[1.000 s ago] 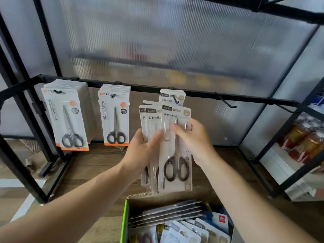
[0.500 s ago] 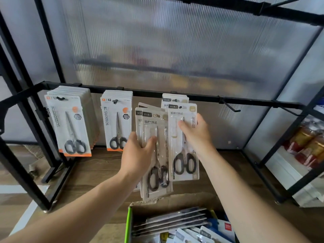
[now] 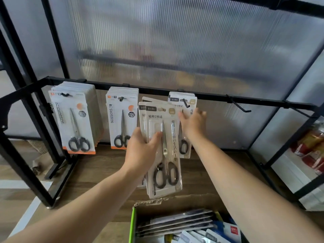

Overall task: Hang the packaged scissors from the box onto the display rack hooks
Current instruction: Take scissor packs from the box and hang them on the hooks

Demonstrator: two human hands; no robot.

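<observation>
While the left hand (image 3: pixel 140 153) grips a fanned stack of beige-carded, black-handled packaged scissors (image 3: pixel 164 141) above the green-edged cardboard box (image 3: pixel 132 223), the right hand (image 3: pixel 192 125), fingers extended, touches the matching pack (image 3: pixel 184 146) hung on the third black wire hook (image 3: pixel 185 103) of the black metal display rack (image 3: pixel 154 89).

Seen as 2 bare arms. Left forearm (image 3: pixel 78 207) uncovered from the lower edge of the view up to the wrist, smooth and slim, narrowing evenly toward the left hand (image 3: pixel 140 151). Right forearm (image 3: pixel 245 190) equally uncovered, broad where nearest the camera through the wide-angle lens, tapering to a narrow wrist at the right hand (image 3: pixel 192 125). Both hands bare as well. Rounded knuckles across the back of the left. 1 thumb (image 3: pixel 157 136) in clear view, on the left, short and blunt-tipped. Fingers (image 3: pixel 199 114) of the right smeared by blur, nails and finer detail beyond telling.
</observation>
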